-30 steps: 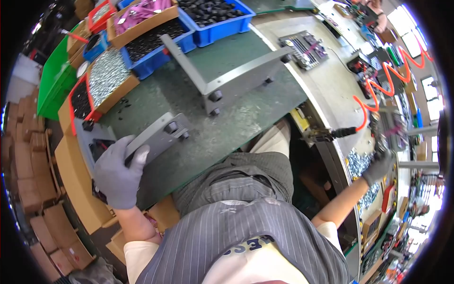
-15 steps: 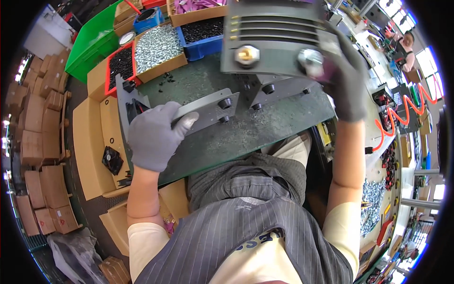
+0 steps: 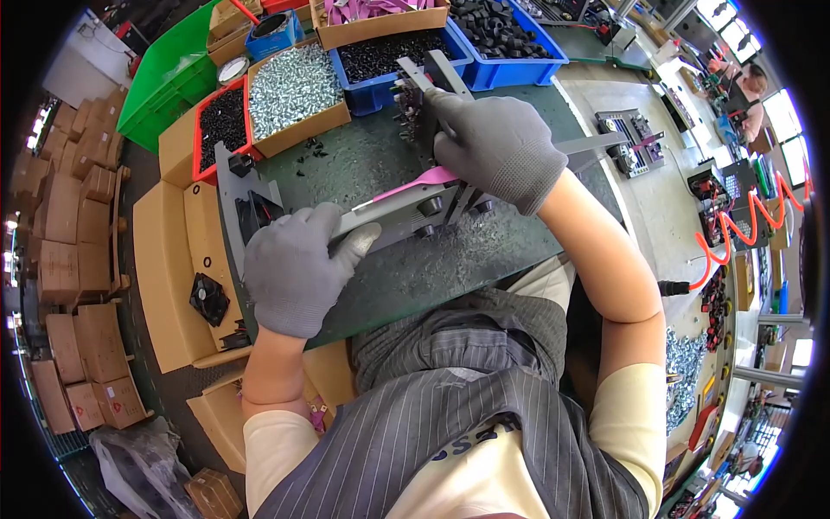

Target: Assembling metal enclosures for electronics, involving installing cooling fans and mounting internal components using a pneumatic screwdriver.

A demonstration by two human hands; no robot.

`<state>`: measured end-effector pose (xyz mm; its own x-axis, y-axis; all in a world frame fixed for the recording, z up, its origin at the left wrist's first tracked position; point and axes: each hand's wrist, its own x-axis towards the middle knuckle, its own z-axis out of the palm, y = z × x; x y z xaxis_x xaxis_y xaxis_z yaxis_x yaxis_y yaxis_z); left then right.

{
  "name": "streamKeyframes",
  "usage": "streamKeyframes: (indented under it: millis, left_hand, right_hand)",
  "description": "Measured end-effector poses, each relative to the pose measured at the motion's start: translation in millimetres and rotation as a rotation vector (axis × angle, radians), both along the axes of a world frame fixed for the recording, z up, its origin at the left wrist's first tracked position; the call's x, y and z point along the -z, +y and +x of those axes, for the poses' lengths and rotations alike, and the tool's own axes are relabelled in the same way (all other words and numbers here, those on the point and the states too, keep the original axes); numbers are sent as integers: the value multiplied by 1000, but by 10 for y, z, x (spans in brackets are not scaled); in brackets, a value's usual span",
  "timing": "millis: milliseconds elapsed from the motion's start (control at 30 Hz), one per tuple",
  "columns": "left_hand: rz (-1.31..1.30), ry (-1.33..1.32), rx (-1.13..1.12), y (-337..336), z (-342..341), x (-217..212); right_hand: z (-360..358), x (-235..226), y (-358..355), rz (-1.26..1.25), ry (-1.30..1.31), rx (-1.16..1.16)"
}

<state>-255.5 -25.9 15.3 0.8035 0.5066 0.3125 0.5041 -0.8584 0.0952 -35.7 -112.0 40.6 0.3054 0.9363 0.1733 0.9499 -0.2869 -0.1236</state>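
My left hand [image 3: 303, 270], in a grey glove, is closed on the near edge of a grey metal chassis [image 3: 396, 223]. Black round feet stick out of its near side, and an upright end plate [image 3: 233, 195] with a black fan [image 3: 254, 209] stands at its left. My gloved right hand [image 3: 501, 143] grips a grey slotted panel [image 3: 430, 97], seen nearly edge-on above the chassis's right end. A pink strip [image 3: 415, 184] with a thin pale end runs leftward from below that hand. My right fingertips are partly hidden.
Along the bench's [image 3: 380, 298] far side are bins of silver screws [image 3: 296, 89], black screws [image 3: 223, 128], black caps [image 3: 488, 30] and pink parts [image 3: 380, 9]. A carton [image 3: 164, 268] with a loose fan [image 3: 207, 297] stands left. A red coiled hose [image 3: 731, 221] hangs right.
My right hand has brought the slotted panel down and leftward, turning it from facing me to edge-on. The pink strip now shows clearly. My left hand keeps its grip on the chassis.
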Motion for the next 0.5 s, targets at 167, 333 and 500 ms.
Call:
streamKeyframes:
  millis: [167, 333, 500]
  left_hand:
    - [-66, -73, 21, 0, 17, -20]
    - [-124, -133, -4, 10, 29, -47]
    - [-265, -393, 261, 16, 120, -120]
  right_hand:
    - [39, 15, 48, 1, 27, -12]
    - [24, 53, -71, 116, 101, -64]
    - [3, 54, -93, 154, 93, -16]
